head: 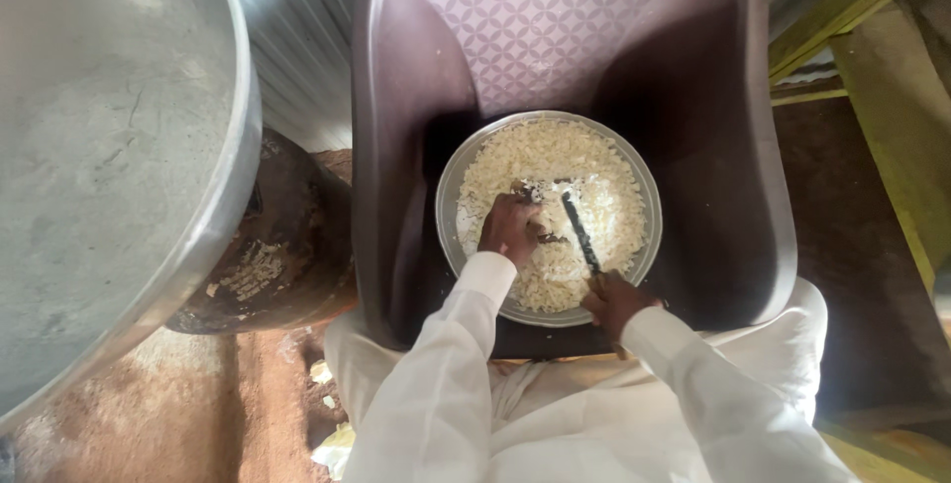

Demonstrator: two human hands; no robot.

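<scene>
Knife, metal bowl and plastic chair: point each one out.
knife point(579, 231), head view, middle of the dark blade.
metal bowl point(448, 208), head view, bare left rim.
plastic chair point(555, 17), head view, patterned backrest.

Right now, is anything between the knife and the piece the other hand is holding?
Nothing visible: the knife in the right hand lies over the white pieces, beside the left hand in the metal bowl.

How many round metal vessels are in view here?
2. A metal bowl of pale chopped pieces sits in the dark plastic chair; a far larger metal pot fills the left edge, cut off by the frame.
</scene>
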